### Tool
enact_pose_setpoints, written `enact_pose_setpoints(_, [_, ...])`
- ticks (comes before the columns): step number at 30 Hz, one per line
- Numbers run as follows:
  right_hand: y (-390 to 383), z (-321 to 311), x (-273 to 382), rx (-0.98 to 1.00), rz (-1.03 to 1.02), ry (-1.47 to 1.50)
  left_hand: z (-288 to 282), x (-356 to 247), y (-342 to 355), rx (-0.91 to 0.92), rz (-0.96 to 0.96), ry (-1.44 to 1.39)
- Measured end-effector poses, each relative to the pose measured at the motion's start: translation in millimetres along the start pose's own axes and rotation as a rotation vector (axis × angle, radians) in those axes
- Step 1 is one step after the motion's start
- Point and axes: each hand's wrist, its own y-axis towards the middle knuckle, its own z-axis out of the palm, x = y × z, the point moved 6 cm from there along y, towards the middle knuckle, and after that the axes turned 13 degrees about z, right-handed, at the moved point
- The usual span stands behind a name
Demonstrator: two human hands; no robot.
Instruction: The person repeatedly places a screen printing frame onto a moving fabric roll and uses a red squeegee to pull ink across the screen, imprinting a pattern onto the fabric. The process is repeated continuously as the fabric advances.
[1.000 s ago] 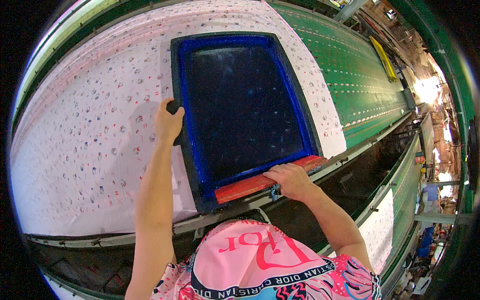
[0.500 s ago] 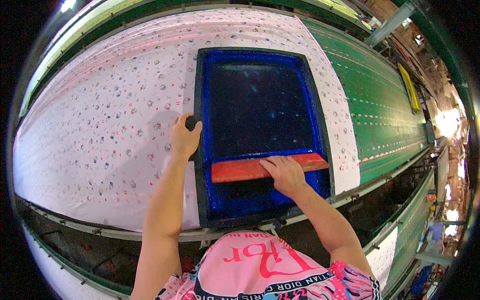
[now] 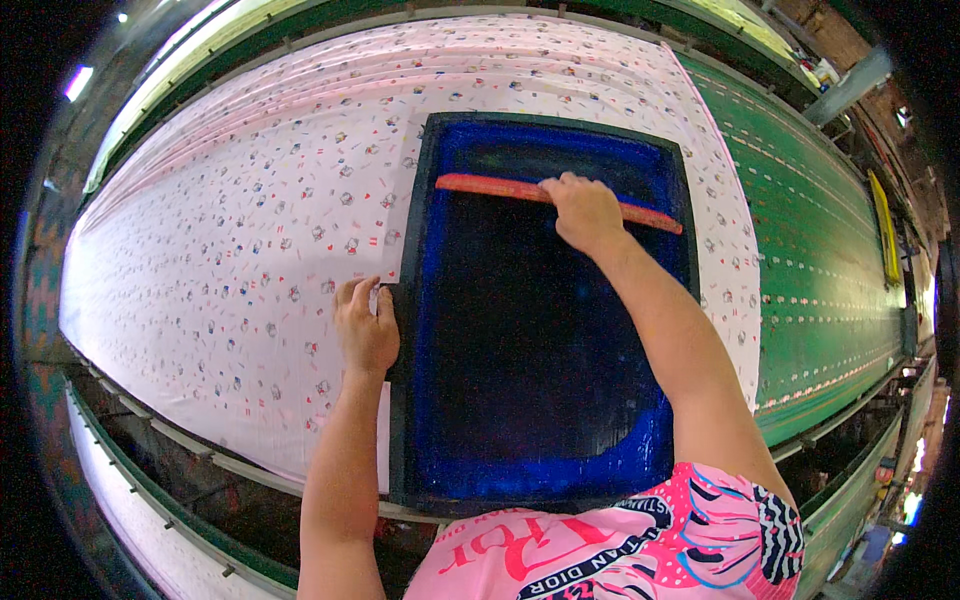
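Red squeegee (image 3: 560,201) lies across the far end of the blue screen (image 3: 545,330), at 12 o'clock, with the right hand (image 3: 585,212) closed over its middle. At 9 o'clock the left hand (image 3: 366,325) presses fairly flat on the frame's edge. If that hand eases, the screen could shift on the pink cloth (image 3: 230,250) and smear the print. One squeegee, one screen, two hands; the green table (image 3: 830,250) at 3 o'clock seems bare.
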Motion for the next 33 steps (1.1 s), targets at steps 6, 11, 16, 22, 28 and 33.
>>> enact_pose_setpoints(6, [82, 12, -36, 0.055, 0.013, 0.021, -2, -8, 6, 0.015, -0.027, 0.027])
enact_pose_setpoints(11, [98, 0, -46, -0.026, 0.047, 0.042, -3, -5, 3, 0.010, -0.022, 0.029])
enact_pose_setpoints(16, [100, 7, -61, -0.024, 0.009, 0.025, -4, -5, 4, 0.021, -0.025, 0.030])
enact_pose_setpoints(22, [111, 1, -68, 0.178, -0.037, -0.074, -3, -9, 4, 0.027, -0.001, 0.060])
enact_pose_setpoints(28, [70, -19, -47, 0.341, -0.025, -0.030, -7, -11, 6, 0.039, 0.002, 0.067])
enact_pose_setpoints(33, [-11, -32, -14, 0.390, -0.053, -0.002, -7, -13, 8, 0.032, 0.034, 0.082])
